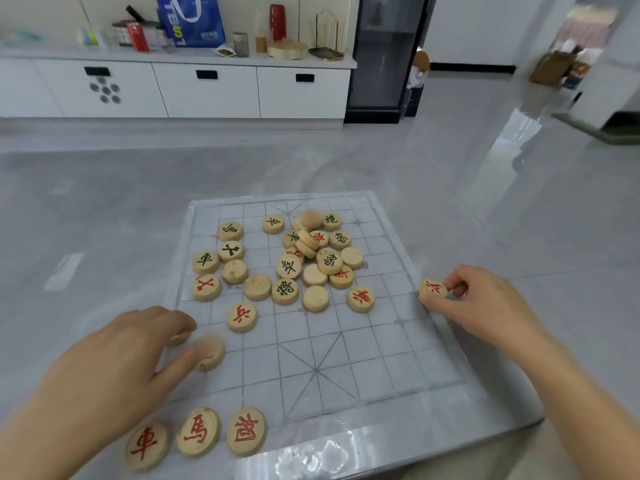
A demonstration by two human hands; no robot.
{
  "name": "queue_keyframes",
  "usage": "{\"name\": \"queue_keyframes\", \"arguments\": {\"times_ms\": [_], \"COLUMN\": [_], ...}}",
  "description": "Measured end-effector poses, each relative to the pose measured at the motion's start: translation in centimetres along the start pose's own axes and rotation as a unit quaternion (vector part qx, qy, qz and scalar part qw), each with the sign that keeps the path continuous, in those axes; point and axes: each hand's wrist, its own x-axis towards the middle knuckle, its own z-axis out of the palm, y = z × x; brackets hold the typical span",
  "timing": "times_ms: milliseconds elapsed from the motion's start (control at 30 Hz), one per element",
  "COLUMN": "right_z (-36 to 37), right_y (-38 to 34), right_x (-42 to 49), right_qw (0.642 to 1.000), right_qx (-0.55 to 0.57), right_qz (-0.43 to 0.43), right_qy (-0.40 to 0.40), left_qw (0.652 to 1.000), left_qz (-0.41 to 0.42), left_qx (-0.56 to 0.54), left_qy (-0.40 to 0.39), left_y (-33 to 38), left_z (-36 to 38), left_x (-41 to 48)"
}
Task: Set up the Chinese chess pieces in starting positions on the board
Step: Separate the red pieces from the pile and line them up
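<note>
A clear plastic chess board lies on the grey floor. Three red-marked wooden pieces stand in a row at its near left edge: chariot, horse, elephant. A loose pile of pieces covers the board's far half; some lie face down or stacked. A red soldier sits alone on the left. My left hand rests on the left edge, fingers touching one piece and covering another. My right hand pinches a red piece at the right edge.
The board lies on glossy grey floor tiles. White cabinets with cluttered tops stand along the far wall, a dark glass-door cabinet to their right. The near half of the board's grid holds no pieces.
</note>
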Motion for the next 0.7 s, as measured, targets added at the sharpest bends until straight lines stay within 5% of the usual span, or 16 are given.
{"name": "queue_keyframes", "arguments": {"times_ms": [567,700], "right_z": [2.4,1.8], "right_y": [-0.4,-2.5], "right_x": [-0.7,-1.0], "right_qw": [0.999,0.995], "right_qx": [0.013,0.013], "right_qz": [-0.013,-0.081], "right_qy": [0.027,0.056], "left_qw": [1.000,1.000], "left_qz": [-0.004,-0.007], "left_qx": [0.004,0.002], "left_qy": [-0.029,-0.029], "left_y": [1.1,1.7], "left_z": [-0.3,-0.9], "left_x": [-0.2,-0.3]}}
